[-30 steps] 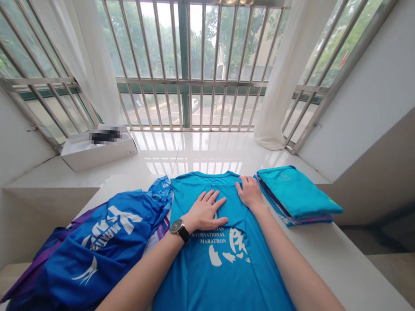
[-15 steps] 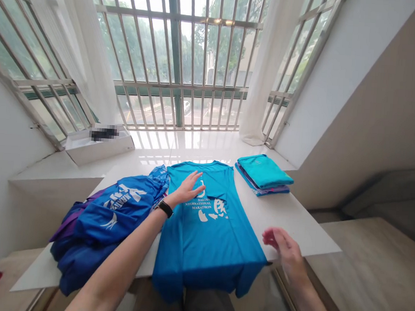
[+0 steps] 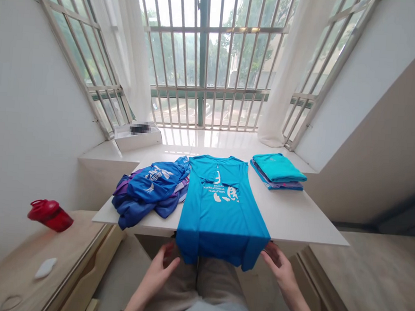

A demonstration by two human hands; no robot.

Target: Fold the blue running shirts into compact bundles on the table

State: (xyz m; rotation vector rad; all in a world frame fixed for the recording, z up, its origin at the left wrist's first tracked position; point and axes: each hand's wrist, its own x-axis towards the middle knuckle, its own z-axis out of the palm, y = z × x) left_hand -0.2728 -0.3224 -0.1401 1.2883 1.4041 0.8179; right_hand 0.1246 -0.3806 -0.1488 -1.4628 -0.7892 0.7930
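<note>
A blue long-sleeved shirt [image 3: 220,218] lies spread on the white table, its sleeves folded in across the white lettering. Its lower end hangs over the front edge. Beside the left corner of that hanging end is my left hand [image 3: 160,268], thumb and fingers apart, holding nothing. My right hand [image 3: 280,269] is at the opposite corner, its loosely bent fingers close to the fabric. Whether those fingertips touch the shirt I cannot tell.
A heap of blue and purple clothes [image 3: 151,189] lies left of the shirt. A folded stack [image 3: 279,170] sits right of it on the table [image 3: 305,224]. A white box [image 3: 137,141] rests on the sill. A red shaker bottle [image 3: 51,214] lies at the left.
My left hand has left the shirt's chest area and come down to its lower left corner. My right hand has moved in beside the lower right corner. The view has shifted left.
</note>
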